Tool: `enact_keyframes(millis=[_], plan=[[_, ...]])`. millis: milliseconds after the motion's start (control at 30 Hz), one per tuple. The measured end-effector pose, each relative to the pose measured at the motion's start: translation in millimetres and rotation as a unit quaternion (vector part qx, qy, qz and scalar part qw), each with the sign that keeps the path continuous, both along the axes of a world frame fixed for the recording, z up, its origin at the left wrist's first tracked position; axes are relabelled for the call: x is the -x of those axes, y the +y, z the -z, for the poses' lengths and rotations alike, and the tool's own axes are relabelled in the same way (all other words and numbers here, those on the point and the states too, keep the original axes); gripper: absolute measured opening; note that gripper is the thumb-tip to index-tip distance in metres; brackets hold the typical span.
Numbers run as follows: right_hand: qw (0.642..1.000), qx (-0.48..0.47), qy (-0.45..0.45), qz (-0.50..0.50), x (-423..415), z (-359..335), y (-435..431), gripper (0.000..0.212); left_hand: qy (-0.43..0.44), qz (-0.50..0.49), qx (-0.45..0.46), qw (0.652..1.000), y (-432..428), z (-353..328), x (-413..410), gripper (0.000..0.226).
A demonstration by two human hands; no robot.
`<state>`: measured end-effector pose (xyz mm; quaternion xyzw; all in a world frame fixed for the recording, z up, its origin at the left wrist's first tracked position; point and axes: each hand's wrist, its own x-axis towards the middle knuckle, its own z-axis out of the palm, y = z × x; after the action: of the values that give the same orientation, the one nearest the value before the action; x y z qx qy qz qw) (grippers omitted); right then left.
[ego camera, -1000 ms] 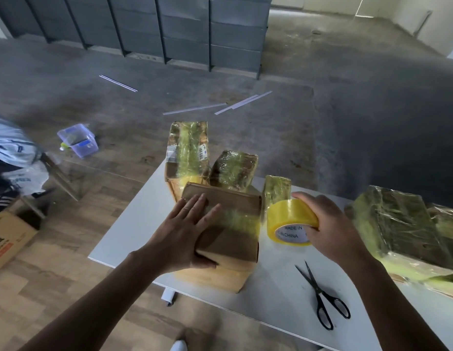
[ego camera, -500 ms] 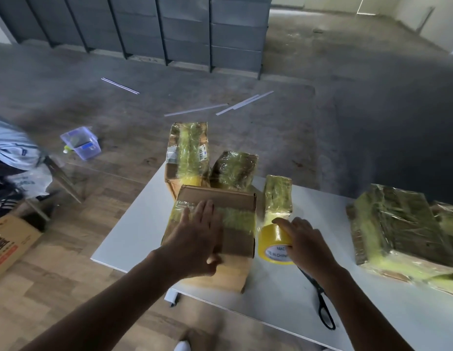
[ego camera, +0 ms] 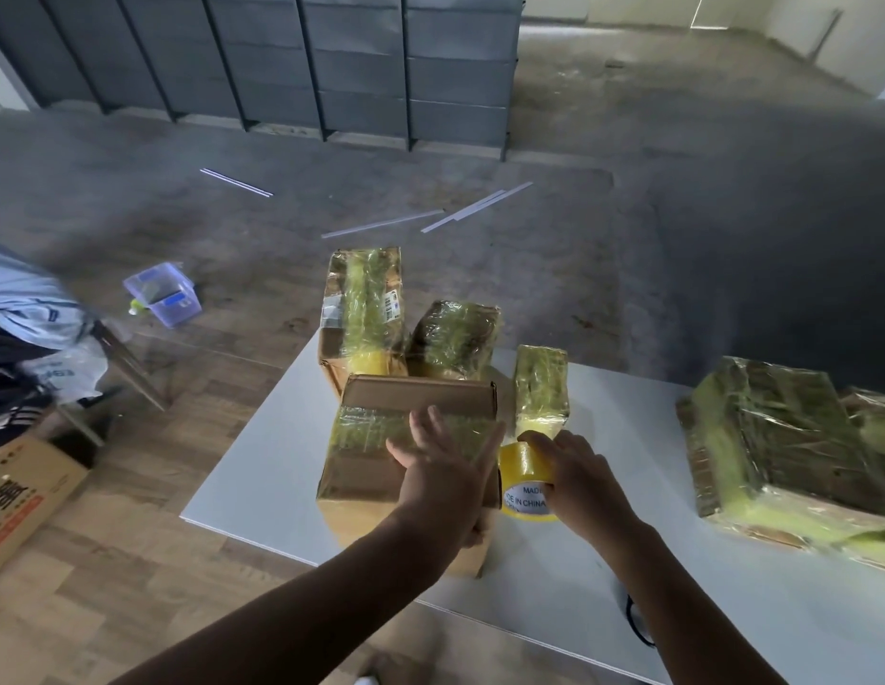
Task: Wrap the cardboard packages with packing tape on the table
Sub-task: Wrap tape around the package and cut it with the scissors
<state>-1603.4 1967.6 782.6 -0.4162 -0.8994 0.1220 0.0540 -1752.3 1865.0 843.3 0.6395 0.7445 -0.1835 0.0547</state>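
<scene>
Under my flat, spread left hand (ego camera: 445, 469), the half-taped box (ego camera: 369, 467) is sitting on the table (ego camera: 262, 487); my right hand (ego camera: 581, 479) is gripping the tape roll (ego camera: 522, 474) beside it. Packages (ego camera: 364, 309) beyond both are looking done.

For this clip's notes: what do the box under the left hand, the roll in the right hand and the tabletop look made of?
The box: matte brown cardboard, with fold lines at its top edge, crossed by a glossy yellowish tape band. The roll: shiny translucent yellow plastic tape on a printed white core, likely card. The tabletop: smooth white board with a thin edge, probably laminate.
</scene>
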Motion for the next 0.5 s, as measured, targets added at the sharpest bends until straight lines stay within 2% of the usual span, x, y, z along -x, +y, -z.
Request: enact_keyframes(millis=[300, 500], plan=[[1.000, 0.022, -0.003, -0.008, -4, -4, 2, 0.069, 0.034, 0.038, 0.036, 0.998, 10, -4, -7, 0.119], [0.996, 0.080, 0.030, 0.020, -5, -3, 2, 0.070, 0.017, 0.054, 0.048, 0.997, 12, -14, 2, 0.095]])
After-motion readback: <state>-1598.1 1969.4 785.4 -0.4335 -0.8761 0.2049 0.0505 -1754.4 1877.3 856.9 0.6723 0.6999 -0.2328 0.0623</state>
